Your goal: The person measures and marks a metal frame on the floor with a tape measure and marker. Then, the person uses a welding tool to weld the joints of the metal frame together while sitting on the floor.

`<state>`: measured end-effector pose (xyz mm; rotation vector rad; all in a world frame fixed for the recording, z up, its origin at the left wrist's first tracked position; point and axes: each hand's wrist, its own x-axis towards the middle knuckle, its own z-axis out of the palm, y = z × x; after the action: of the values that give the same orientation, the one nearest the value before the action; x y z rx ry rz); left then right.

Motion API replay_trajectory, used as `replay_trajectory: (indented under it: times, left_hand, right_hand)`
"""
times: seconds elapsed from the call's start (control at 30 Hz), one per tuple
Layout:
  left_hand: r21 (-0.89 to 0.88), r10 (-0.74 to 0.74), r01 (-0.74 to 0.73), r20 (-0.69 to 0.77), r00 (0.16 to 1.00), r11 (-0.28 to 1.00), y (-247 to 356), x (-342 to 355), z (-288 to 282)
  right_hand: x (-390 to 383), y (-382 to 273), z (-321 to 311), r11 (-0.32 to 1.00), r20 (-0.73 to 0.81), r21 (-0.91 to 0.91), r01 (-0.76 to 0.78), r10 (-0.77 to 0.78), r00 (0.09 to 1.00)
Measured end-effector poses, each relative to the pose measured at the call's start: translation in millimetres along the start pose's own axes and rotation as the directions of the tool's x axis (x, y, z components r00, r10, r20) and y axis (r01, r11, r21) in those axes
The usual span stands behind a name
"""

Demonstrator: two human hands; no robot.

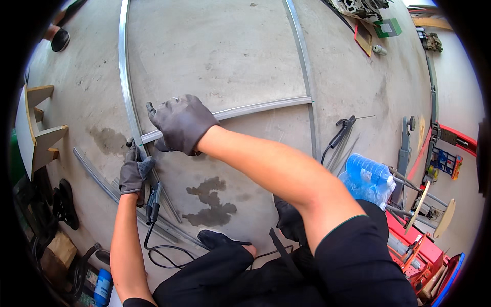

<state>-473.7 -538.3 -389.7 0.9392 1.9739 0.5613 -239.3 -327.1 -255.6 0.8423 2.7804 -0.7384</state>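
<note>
Dark-gloved, the left hand (134,173) sits just on the near side of the crossbar (263,106), by its left end, fingers partly curled at the left rail (124,66); its underside is hidden, so whether it truly grips cannot be told. Just below it, also nearer than the crossbar, is a black earth clamp (152,203) with a cable. Gloved too, the right hand (185,123) is closed over the crossbar near that same end, thumb on the near side, one finger stretched toward the left rail. The crossbar spans to the right rail (304,56). The step in hand looks like setting the crossbar's left end against the left rail; the next move probably calls for keeping that joint steady and square. All this lies on a grey concrete floor (245,61). Well left of the crossbar stands a shelf unit (24,125), with another person's black shoe (60,40) farther off; a dark wet stain (212,202) marks the near side. Right of the crossbar lie an electrode holder (341,134) with a thin rod (365,117) and, nearer, a large blue plastic bottle (369,171).
</note>
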Motion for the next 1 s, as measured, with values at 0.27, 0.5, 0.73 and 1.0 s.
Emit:
replay_trajectory:
  times: [0.27,0.5,0.73,1.0]
  left_hand:
    - [0.140,-0.081,0.084,-0.029,0.996,0.987,21,-7,-35]
    - [0.630,0.474,-0.282,-0.156,0.867,0.723,175,-28,8]
    - [0.776,0.628,-0.562,0.290,0.722,0.287,336,9,225]
    - [0.789,0.494,-0.549,0.374,0.785,0.275,350,38,284]
  right_hand:
    - [-191,111,-74,0.950,0.173,-0.081,-0.300,0.310,0.935]
    - [-306,234,1,0.493,-0.228,0.046,-0.869,0.852,0.472]
    - [-261,224,-11,0.480,-0.042,0.154,-0.864,0.877,0.479]
    - [-275,240,18,0.531,-0.186,0.190,-0.826,0.845,0.501]
